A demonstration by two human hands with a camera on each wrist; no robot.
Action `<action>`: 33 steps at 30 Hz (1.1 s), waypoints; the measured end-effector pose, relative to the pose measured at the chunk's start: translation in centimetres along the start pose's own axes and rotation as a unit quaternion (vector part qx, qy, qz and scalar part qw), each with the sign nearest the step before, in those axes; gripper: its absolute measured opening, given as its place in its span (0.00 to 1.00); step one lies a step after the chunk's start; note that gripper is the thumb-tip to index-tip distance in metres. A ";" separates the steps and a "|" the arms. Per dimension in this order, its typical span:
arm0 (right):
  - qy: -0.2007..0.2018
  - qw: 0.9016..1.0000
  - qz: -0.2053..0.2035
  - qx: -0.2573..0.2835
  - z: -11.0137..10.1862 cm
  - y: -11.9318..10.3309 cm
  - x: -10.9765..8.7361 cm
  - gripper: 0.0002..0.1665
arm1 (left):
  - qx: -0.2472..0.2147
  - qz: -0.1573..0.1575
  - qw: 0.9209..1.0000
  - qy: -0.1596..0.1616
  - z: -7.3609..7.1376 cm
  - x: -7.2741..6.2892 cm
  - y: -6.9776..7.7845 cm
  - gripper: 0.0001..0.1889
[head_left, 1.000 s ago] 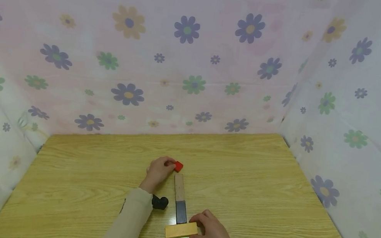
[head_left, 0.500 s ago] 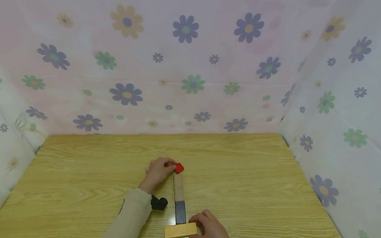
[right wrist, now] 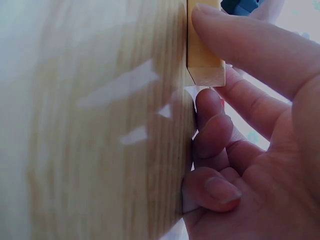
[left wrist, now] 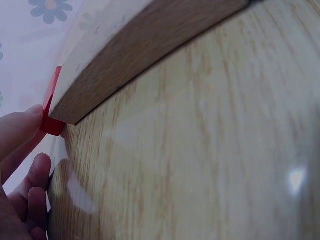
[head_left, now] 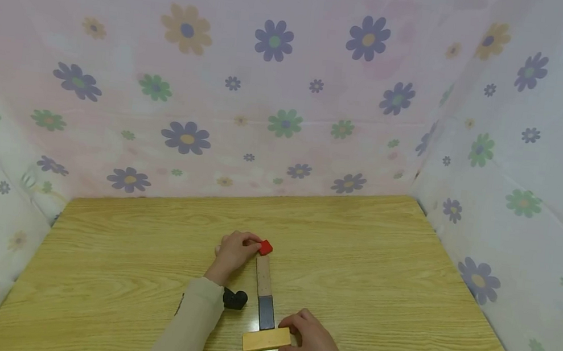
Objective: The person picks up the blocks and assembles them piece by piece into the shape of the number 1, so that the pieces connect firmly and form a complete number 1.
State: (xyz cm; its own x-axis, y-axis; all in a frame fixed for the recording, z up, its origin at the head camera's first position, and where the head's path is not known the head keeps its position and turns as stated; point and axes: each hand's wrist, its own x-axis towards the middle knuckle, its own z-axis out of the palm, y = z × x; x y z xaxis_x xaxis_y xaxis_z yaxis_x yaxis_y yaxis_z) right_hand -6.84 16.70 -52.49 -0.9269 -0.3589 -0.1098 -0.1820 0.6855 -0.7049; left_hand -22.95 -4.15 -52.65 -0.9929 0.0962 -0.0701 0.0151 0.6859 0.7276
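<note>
In the head view, my left hand (head_left: 233, 253) pinches a small red block (head_left: 266, 247) between thumb and fingers. The red block is right at the far end of a plain wooden block (head_left: 263, 276); the left wrist view shows it against that block's end face. A black block (head_left: 266, 313) continues the line toward me, its near end meeting a yellow block (head_left: 266, 340) laid crosswise. My right hand (head_left: 312, 344) grips the yellow block's right end, the thumb along its near side in the right wrist view, the other fingers curled by the tabletop.
A wood-grain table (head_left: 380, 266) lies under everything, with flower-patterned cloth (head_left: 291, 85) rising behind it and at both sides. A black rounded object (head_left: 235, 299) shows beside my left sleeve (head_left: 194, 315), left of the block line.
The red block has shifted slightly right and closed up to the plain wooden block's far end. My right hand and the yellow block stay where they were.
</note>
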 end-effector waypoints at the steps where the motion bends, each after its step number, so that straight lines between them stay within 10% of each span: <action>1: 0.001 1.000 0.000 -0.001 0.0 0.0 0.0 0.19 | 0.001 0.001 1.000 0.000 0.0 0.0 0.0 0.05; 33: 0.007 1.000 0.005 -0.011 -0.1 -0.4 0.0 0.19 | -0.014 -0.004 1.000 -0.001 -0.5 0.2 -0.1 0.06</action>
State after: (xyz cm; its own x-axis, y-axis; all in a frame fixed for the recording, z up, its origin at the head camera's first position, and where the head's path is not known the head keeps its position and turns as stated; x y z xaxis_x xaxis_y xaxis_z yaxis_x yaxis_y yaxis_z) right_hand -6.81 16.49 -52.20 -0.9336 -0.3421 -0.1069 -0.1787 0.7028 -0.6886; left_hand -23.17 -4.55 -52.35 -0.9927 0.0923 -0.0779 0.0035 0.6663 0.7457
